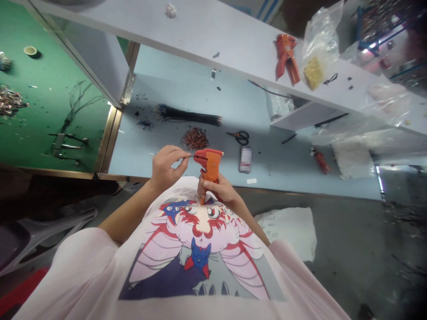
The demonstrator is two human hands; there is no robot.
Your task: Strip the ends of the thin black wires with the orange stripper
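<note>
My left hand (169, 165) pinches a thin black wire (191, 156) between thumb and fingertips. The wire's other end reaches into the jaws of an orange and red wire stripper (210, 162). Wrapped round the stripper's handles is my right hand (215, 187), close to my shirt front. Just beyond the tool, a pile of small copper-coloured and dark scraps (195, 138) lies on the light blue table. Behind that pile rests a long bundle of black wires (190, 115), its ends showing at both sides.
Black-handled scissors (241, 137) and a phone (245, 159) lie right of the scraps. A raised white shelf (233, 40) crosses the back, bearing another red stripper (287, 58) and plastic bags. A green work surface (43, 111) with a metal edge adjoins at left.
</note>
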